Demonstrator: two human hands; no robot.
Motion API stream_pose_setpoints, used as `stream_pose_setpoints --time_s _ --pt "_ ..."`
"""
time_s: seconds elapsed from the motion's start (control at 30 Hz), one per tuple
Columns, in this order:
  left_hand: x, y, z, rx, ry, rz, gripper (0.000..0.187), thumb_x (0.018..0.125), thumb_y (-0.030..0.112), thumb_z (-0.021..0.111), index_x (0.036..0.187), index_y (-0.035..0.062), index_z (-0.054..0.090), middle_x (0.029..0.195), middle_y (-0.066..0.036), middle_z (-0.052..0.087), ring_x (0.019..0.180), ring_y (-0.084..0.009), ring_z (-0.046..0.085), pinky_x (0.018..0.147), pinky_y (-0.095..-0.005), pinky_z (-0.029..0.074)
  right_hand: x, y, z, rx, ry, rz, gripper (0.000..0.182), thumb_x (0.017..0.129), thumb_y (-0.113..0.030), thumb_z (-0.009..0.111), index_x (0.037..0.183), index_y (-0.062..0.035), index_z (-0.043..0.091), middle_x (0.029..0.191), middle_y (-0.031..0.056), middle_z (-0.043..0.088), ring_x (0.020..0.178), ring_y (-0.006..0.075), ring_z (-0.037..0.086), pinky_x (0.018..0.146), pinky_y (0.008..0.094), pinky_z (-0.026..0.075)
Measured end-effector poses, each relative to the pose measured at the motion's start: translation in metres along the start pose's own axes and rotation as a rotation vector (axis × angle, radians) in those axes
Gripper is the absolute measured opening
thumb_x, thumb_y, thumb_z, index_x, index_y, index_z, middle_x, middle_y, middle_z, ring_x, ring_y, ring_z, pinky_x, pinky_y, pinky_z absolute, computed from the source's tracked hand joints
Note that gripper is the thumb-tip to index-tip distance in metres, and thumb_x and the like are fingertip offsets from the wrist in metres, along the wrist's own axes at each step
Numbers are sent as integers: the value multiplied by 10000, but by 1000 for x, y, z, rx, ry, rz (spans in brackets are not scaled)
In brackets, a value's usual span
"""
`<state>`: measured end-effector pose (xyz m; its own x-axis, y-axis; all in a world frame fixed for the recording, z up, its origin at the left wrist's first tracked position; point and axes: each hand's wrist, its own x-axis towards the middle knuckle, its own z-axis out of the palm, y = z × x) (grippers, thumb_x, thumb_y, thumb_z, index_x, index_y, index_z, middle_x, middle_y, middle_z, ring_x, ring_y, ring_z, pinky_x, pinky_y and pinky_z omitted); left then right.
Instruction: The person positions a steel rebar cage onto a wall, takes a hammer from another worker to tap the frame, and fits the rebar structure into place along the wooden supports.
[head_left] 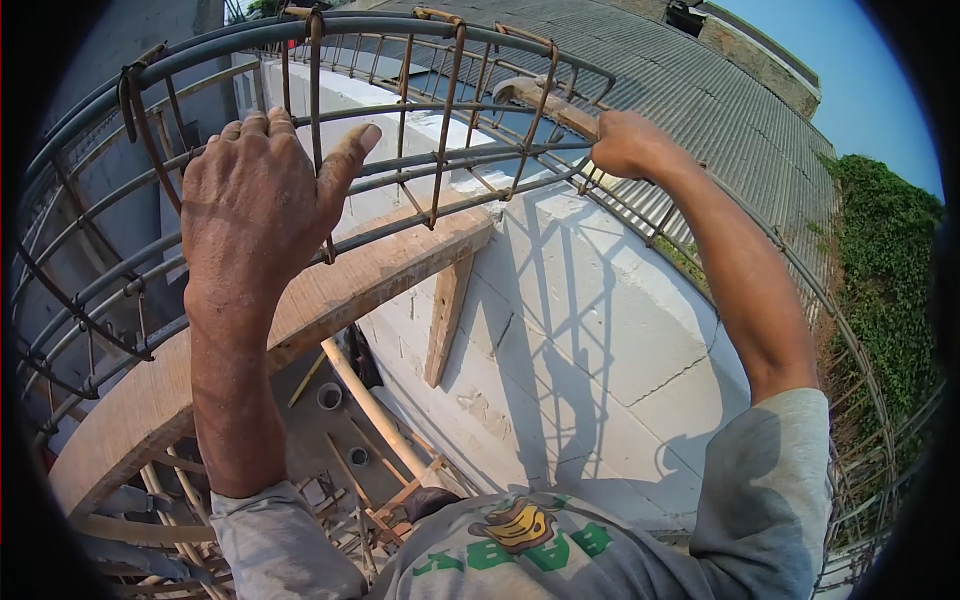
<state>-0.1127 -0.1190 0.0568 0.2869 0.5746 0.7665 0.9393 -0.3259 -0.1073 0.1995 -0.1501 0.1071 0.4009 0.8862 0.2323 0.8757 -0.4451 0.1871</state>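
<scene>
A rebar cage [437, 157] of long bars and rusty stirrups spans the upper left and centre. My left hand [245, 205] lies over its bars, fingers curled over and their tips hidden, thumb stretched out to the right. My right hand [630, 145] is closed around the wooden handle of a hammer [560, 108]. The hammer's curved head points left, among the bars at the right part of the cage. Beneath the cage runs a wooden formwork board [370, 272], with a short wooden brace [449, 318] under its right end.
A white block wall [640, 335] stands in front, with shadows across it. Far below on the floor are buckets [329, 396], planks and a bamboo pole [375, 405]. Beyond lie a corrugated roof [700, 100] and green vines [885, 290]. More rebar [850, 345] curves along the right.
</scene>
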Motion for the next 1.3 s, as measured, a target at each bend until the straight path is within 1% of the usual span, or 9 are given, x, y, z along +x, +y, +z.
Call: stream_pose_setpoints --time_s 0.23,0.37,0.47,0.6,0.8,0.9,0.93,1.0,1.3 --pt "3 -3 -1 -9 14 41 702 923 559 414 1081 -95 616 997 -256 645 951 -317 650 838 -417 519 -7 -16 -21 151 -230 140 331 709 -90 530 969 84 639 955 260 650 912 339 649 831 418 501" --pt "4 -4 -4 -13 -5 43 696 925 545 422 1068 -110 613 984 -264 640 934 -321 647 844 -410 513 -10 -15 -7 -56 18 -27 267 734 -128 570 874 90 635 794 225 653 676 287 655 598 376 511" --pt "1 -8 6 7 99 82 730 919 567 417 1070 -122 606 988 -274 636 960 -331 638 872 -406 501 -21 -27 -39 156 -323 172 324 743 -183 615 923 82 666 866 244 663 817 277 678 699 384 517" --pt "2 -7 1 14 44 78 841 885 655 371 1098 -128 589 1026 -296 623 1038 -362 609 939 -423 464 -12 -11 20 -15 128 63 403 746 -283 664 908 87 659 928 282 643 904 340 652 755 401 504" --pt "1 -7 1 4 24 83 883 864 691 356 1107 -127 582 1060 -309 609 1068 -378 593 961 -439 446 -13 -19 -19 115 -152 59 446 750 -314 688 933 91 650 938 270 649 910 369 639 785 393 497" --pt "2 -9 -1 -56 -22 79 863 866 676 384 1099 -132 581 1028 -311 612 1047 -376 601 948 -443 452 -11 -14 8 561 -166 258 465 745 -317 716 947 82 588 712 162 634 590 290 621 541 375 467" --pt "3 -10 -1 -70 -30 63 858 867 671 392 1097 -134 579 1018 -310 613 1044 -374 601 947 -443 452 -17 -26 27 233 376 -112 343 763 -267 715 827 35 563 603 79 561 428 191 533 398 335 396" --pt "2 -9 -2 -95 -52 65 849 868 662 407 1093 -139 576 998 -308 615 1039 -372 602 944 -444 451 -19 -21 18 783 -185 221 254 785 -211 701 750 -36 521 557 13 483 375 102 456 335 273 345" --pt "-3 -12 0 -49 30 101 774 893 591 451 1097 -145 578 1007 -305 609 1005 -362 607 913 -427 469 -74 16 37 1062 -255 211 256 805 -227 699 736 -70 509 515 -37 440 351 41 420 297 202 307"
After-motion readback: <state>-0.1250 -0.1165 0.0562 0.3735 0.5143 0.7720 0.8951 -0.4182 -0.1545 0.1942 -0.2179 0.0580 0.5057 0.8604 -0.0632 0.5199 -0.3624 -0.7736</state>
